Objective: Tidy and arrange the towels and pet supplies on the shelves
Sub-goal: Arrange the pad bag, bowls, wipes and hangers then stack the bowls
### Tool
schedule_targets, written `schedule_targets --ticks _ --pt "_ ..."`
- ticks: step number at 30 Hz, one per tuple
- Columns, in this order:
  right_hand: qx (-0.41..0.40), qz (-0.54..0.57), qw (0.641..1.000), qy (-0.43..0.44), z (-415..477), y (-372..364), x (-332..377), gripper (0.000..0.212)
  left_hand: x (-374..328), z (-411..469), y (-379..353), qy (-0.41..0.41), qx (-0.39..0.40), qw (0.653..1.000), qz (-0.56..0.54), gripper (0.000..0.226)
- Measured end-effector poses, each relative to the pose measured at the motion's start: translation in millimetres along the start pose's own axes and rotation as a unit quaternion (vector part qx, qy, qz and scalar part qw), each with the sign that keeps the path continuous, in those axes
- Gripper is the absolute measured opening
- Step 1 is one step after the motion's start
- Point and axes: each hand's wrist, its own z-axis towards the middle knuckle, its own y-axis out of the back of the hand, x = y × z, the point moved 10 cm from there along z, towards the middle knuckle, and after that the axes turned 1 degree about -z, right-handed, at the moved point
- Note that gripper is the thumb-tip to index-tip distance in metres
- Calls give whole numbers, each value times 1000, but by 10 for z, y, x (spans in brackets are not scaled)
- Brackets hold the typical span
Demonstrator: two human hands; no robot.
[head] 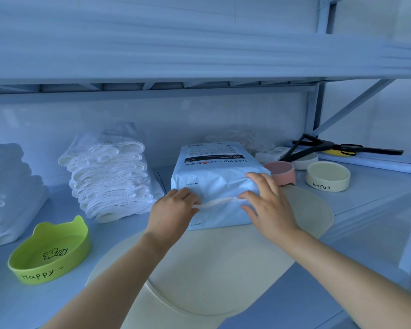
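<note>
One pack (214, 179) reads "honeycare"; left hand (173, 211) grips its handle (220, 201); right hand (269, 206) lies spread on it.

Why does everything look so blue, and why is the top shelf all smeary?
In the head view a cool blue cast tints the white towels; also in the head view, the upper shelf is smeared by motion blur, while the pet-pad pack, left hand and right hand look fairly sharp.
</note>
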Motion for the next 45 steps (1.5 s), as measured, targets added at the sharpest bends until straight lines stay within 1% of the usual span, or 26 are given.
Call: schedule_targets --ticks 1,7,11,14,16,18,21,24,27,29,32,36,38,43,44,45 --pt "-3 -6 1000 -1 9 7 6 25 0 3 14 1 -3 1000 -3 2" --pt "-6 -9 1000 -4 77 52 28 27 -91 -1 97 -7 -21 1000 7 16" --pt "-21 7 1000 -4 105 84 24 27 -133 -31 139 -8 -19 1000 16 18" --pt "-44 8 999 10 88 164 26 25 -193 -56 170 -9 -16 999 37 20" --pt "-42 -3 999 25 32 181 37 24 -259 -57 223 -6 -21 999 49 22" --pt "-21 -26 999 40 -51 146 46 34 -361 -35 293 -5 -29 998 59 23" --pt "14 -50 997 50 -139 101 3 60 -564 41 463 -6 -51 996 68 21" --pt "24 -44 998 44 -147 148 -120 84 -810 110 647 -17 -78 994 75 20" --pt "21 -33 998 53 -146 228 -224 95 -1015 133 775 -19 -91 992 88 19" --pt "20 -33 997 68 -152 278 -269 99 -1139 123 838 -23 -97 990 101 20" --pt "2 -28 995 93 -146 405 -313 98 -1264 95 937 -10 -112 987 117 20" --pt "-60 13 990 127 -98 666 -357 89 -1385 94 1177 12 -154 980 128 16" --pt "-78 24 987 140 -69 768 -394 87 -1450 106 1255 21 -165 977 136 14" --pt "-77 29 983 163 -81 809 -450 81 -1487 81 1151 85 -153 976 129 7" --pt "-75 34 983 164 -94 794 -454 80 -1493 51 1110 87 -150 976 133 9" --pt "-73 41 983 164 -106 777 -457 80 -1506 15 1059 84 -145 976 142 17"
